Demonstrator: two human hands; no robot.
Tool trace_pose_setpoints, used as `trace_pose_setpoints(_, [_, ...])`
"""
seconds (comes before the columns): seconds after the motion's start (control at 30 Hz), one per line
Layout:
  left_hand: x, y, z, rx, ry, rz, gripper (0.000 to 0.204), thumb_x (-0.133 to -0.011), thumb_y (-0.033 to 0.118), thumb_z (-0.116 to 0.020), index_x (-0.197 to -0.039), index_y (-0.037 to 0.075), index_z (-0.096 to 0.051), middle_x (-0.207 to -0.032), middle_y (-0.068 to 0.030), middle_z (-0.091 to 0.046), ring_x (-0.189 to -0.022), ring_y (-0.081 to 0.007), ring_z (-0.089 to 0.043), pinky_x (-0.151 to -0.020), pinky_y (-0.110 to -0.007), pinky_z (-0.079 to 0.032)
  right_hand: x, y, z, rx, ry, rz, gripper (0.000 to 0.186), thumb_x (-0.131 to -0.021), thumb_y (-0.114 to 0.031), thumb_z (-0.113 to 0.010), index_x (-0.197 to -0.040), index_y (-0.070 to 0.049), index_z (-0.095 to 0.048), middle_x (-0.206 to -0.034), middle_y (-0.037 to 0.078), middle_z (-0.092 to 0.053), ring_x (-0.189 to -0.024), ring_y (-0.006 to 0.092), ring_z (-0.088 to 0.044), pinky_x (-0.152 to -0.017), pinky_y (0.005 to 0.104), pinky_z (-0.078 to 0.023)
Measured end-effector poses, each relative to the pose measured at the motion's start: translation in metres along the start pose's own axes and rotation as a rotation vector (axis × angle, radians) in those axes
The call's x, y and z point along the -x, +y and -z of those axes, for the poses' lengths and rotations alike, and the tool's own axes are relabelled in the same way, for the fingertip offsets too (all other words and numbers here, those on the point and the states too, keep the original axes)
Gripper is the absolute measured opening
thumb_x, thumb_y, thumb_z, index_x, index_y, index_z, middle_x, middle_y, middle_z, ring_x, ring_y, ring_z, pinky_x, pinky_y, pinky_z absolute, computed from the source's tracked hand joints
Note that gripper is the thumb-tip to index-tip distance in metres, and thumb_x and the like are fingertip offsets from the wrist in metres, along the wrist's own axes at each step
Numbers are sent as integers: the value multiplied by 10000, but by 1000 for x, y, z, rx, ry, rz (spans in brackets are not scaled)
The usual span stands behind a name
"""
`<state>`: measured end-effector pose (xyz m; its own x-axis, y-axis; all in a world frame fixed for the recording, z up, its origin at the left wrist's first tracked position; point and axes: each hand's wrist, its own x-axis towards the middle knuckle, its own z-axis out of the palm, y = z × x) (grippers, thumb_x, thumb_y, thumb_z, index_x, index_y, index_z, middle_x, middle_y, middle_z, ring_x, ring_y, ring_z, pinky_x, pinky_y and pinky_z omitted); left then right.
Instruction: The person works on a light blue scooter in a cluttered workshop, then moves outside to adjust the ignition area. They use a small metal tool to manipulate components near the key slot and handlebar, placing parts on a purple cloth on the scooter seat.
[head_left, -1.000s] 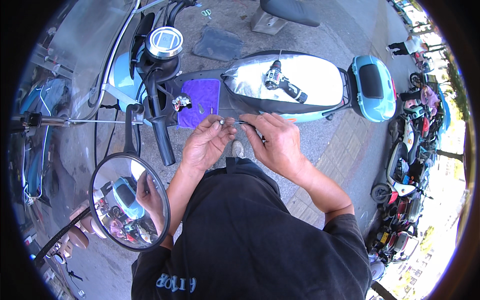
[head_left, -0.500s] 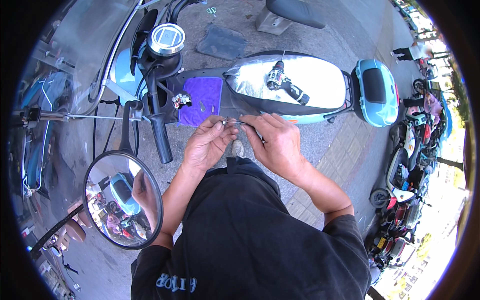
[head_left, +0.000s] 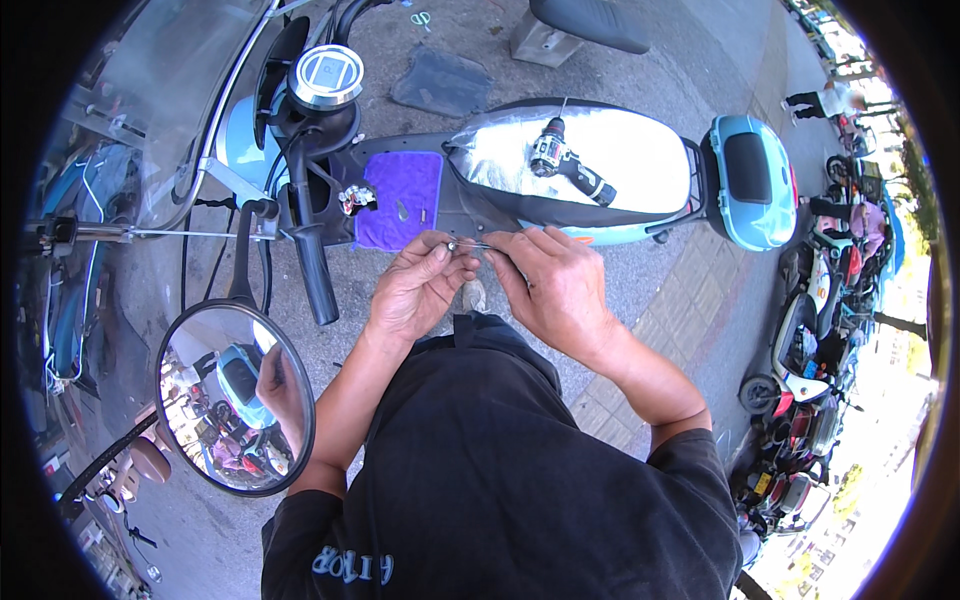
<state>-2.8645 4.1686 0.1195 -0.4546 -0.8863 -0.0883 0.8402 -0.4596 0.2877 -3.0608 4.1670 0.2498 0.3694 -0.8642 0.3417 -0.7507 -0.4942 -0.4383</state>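
In front of my chest both hands meet over a thin metal piece (head_left: 477, 246), too small to name, with a small round end at the left fingers. My left hand (head_left: 408, 292) pinches that end between thumb and forefinger, its other fingers loosely curled. From the right, my right hand (head_left: 560, 290) pinches the other end, back of the hand up. Just beyond them stands a light-blue scooter with a purple cloth (head_left: 400, 195) on its footboard. A cordless drill (head_left: 560, 160) with a thin bit rests on the silver-covered seat (head_left: 640, 160).
A round mirror (head_left: 235, 398) stands close to my left forearm, below the black handlebar grip (head_left: 315, 275). The scooter's top box (head_left: 752, 185) is at the right. A dark mat (head_left: 442, 82), scissors (head_left: 421, 19) and a detached seat (head_left: 590, 22) lie beyond. Parked scooters (head_left: 800, 360) line the right.
The scooter and its mirror sit slightly further left in the picture. Both hands keep their pinch on the thin metal piece, almost unmoved.
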Motion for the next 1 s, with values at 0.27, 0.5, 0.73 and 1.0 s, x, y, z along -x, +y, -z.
trace_pose_setpoints(0.27, [1,-3,0,23,6,21,181,-1064,117,-617,-1216,57,-693,-1232,-164,-719,-1112,-289,-710,-982,-388,-582,1,5,-4,-1,5,25,129,-874,-80,-751,-995,-39,-733,-798,88,-649,-737,291,-660,-635,406,-535])
trace_pose_setpoints(0.5, [2,-2,3,26,21,17,197,-1067,115,-610,-1240,58,-685,-1251,-173,-714,-1126,-292,-710,-997,-389,-577,1,7,-11,-5,19,28,121,-869,-76,-754,-983,-40,-730,-795,85,-649,-734,285,-661,-631,406,-533])
trace_pose_setpoints(0.73, [2,1,4,31,22,7,207,-1064,131,-620,-1240,41,-679,-1255,-177,-717,-1129,-287,-713,-1000,-388,-577,-2,6,-15,-5,12,31,123,-871,-75,-752,-986,-39,-728,-793,81,-646,-730,282,-657,-633,404,-532])
trace_pose_setpoints(1.0, [2,5,1,61,42,-10,261,-1065,190,-628,-1260,17,-644,-1244,-193,-715,-1138,-296,-706,-1008,-397,-572,-6,8,-22,-7,15,67,125,-870,-76,-750,-987,-44,-718,-805,79,-645,-734,284,-652,-637,405,-530])
